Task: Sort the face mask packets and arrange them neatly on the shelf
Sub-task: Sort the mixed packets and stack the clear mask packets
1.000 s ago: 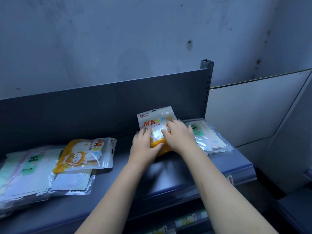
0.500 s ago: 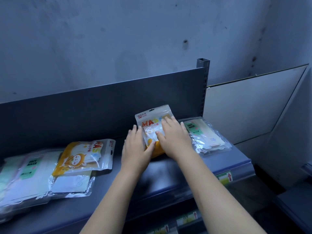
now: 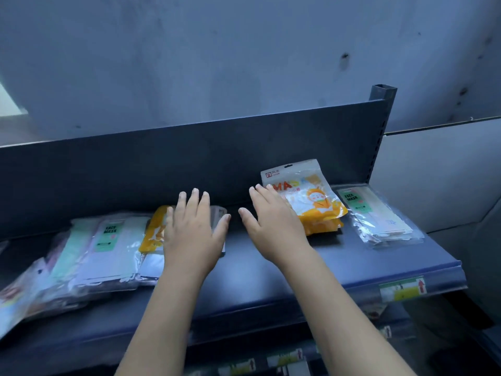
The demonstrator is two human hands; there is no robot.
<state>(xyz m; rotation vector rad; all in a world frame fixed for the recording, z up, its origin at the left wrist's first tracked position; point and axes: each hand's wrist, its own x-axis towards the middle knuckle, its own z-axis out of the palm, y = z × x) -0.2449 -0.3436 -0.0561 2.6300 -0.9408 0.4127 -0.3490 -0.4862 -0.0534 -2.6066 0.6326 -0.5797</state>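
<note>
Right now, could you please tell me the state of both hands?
Left hand: open, fingers straight, over the left orange packet, holding nothing.
Right hand: open, at the right orange packet edge, holding nothing.

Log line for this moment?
left hand open, over left orange packet | right hand open, by right orange packet | nothing held

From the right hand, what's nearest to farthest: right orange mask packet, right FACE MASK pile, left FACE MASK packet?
1. Right orange mask packet, beside the right hand.
2. Right FACE MASK pile, far right.
3. Left FACE MASK packet, past the left hand.
</note>
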